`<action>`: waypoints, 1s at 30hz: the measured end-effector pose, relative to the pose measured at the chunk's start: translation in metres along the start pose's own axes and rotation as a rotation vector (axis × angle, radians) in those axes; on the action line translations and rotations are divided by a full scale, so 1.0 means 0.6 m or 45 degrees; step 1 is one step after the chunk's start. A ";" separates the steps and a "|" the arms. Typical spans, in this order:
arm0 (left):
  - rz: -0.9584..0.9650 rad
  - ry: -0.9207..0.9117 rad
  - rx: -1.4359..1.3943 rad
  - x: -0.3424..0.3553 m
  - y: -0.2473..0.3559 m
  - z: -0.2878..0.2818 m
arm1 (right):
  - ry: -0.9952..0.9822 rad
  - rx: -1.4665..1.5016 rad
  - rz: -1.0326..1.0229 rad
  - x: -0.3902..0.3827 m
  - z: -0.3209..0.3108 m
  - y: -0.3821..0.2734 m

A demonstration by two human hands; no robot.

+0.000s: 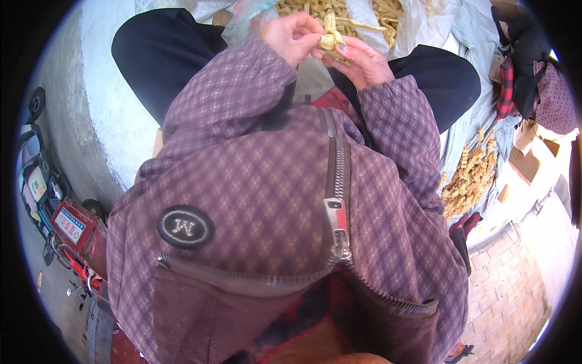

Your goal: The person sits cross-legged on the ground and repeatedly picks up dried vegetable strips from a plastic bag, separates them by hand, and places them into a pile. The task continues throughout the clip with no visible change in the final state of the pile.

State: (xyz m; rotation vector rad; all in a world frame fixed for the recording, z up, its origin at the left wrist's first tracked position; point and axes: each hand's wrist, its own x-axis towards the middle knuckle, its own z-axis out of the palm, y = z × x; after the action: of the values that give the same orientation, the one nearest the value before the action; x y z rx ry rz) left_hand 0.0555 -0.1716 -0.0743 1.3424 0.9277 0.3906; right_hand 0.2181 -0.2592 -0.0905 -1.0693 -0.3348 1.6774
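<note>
Yellow strip is apparently being knotted, left hand and right hand pinching it; continuing probably calls for steady tension.

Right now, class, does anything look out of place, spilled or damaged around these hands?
Nothing clearly stands out. The left hand and right hand hold the bunched yellow piece; a strip juts rightward from it, without visible breakage. The straw-coloured heap at right lies jumbled, but nothing shows that it spilled.

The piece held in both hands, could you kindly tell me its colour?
The held piece is pale yellow, best seen in the head view.
</note>
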 end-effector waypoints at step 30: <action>-0.388 -0.328 -0.835 0.001 0.013 -0.014 | 0.013 -0.905 -0.053 -0.042 0.047 -0.068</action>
State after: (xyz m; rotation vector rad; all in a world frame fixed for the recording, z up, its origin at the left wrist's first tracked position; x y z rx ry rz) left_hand 0.0518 -0.1639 -0.0668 0.6205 0.6873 0.2453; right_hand 0.2223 -0.2576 -0.0349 -1.5648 -0.9876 1.5412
